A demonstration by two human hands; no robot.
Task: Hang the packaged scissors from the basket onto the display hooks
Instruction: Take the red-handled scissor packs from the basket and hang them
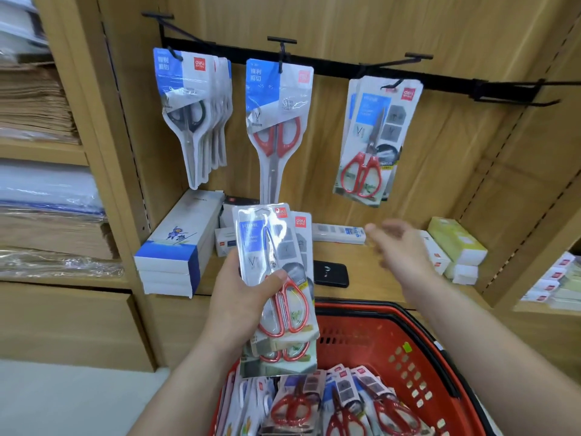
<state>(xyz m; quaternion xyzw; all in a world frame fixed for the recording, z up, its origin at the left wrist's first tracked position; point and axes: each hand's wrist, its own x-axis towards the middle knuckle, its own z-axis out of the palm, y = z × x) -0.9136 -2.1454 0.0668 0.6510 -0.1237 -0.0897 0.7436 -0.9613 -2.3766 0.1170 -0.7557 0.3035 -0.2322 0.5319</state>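
Wooden wall (pixel 456 42), hooks (pixel 390 62) up top. My left hand (pixel 239 297) grips scissor packs (pixel 261 240) mid-frame, spares handy. My right hand (pixel 399 243) spread, empty, free for hanging. More in red basket (pixel 424 350), bottom.

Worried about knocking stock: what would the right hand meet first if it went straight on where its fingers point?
Probably the long white box on the shelf, just past the right hand. The hand is blurred and depth is unclear, so it might pass in front.

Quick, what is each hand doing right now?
Left hand: grips a stack of packaged scissors.
Right hand: open, holding nothing, blurred.
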